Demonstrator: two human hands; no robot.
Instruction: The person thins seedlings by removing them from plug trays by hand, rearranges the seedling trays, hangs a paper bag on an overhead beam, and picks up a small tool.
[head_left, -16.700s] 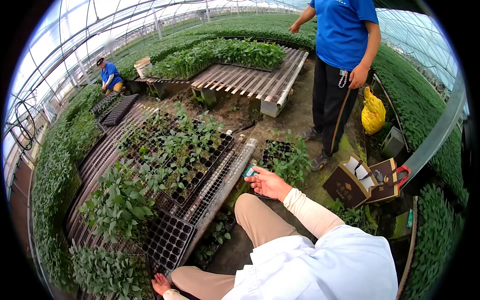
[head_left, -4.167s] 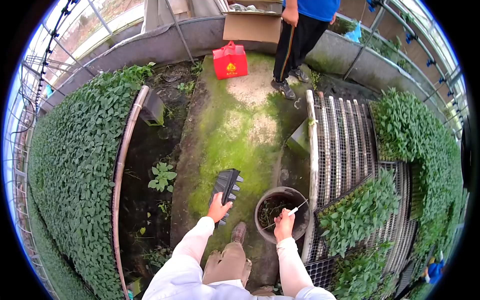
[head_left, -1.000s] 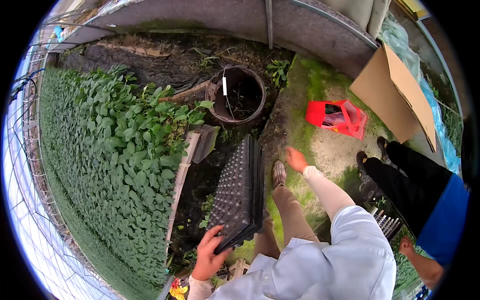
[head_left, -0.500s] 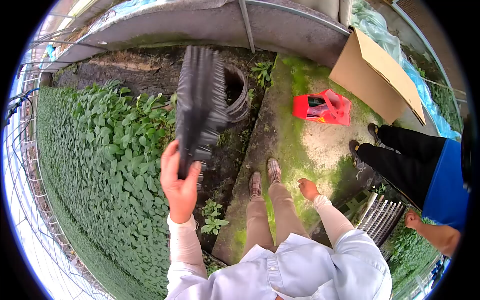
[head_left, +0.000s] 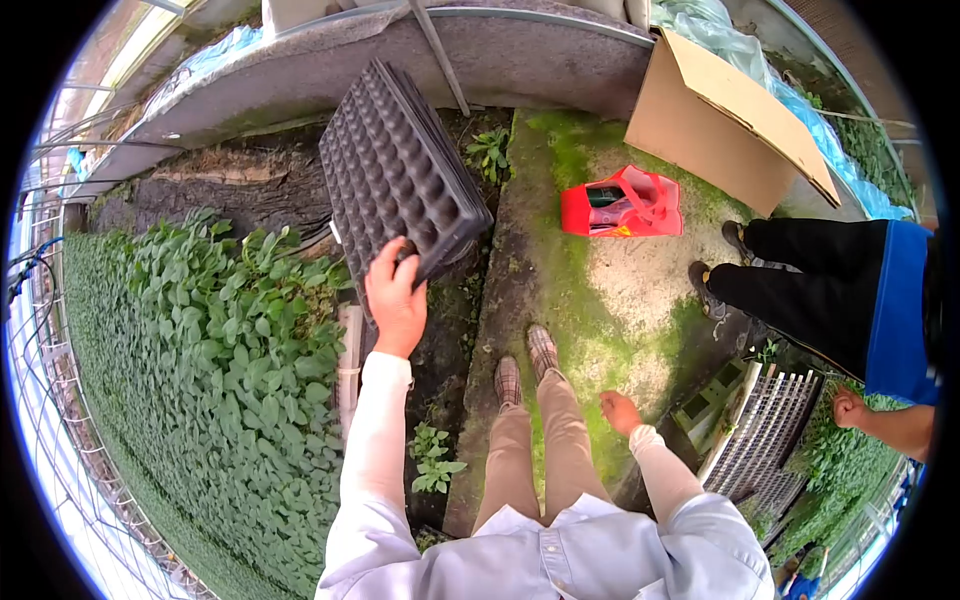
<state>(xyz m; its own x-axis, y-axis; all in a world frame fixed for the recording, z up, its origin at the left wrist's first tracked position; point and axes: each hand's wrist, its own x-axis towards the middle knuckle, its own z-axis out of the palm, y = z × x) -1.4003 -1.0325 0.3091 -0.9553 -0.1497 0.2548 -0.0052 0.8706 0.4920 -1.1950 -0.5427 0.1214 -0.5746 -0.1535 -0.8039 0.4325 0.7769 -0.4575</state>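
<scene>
My left hand (head_left: 396,300) grips the lower edge of a stack of black plastic seedling trays (head_left: 390,160). The fingers are closed over the rim. The stack is tilted, with its rows of rounded cells facing me, above dark soil beside the green plants. My right hand (head_left: 621,412) hangs at my side over the mossy concrete, its fingers curled and nothing visible in it. Near my right side, a white and dark slatted tray or crate (head_left: 757,425) stands at an angle.
Dense leafy plants (head_left: 220,380) fill the left side. On the concrete path (head_left: 575,300) sits a red bag (head_left: 625,205) with bottles inside. An open cardboard box (head_left: 720,120) leans by the low wall (head_left: 540,60). A person in dark trousers (head_left: 810,275) stands at the right.
The tray stack has turned in my left hand, from edge-on to showing its cell side. It now covers most of the round pot behind it. My right hand stays low.
</scene>
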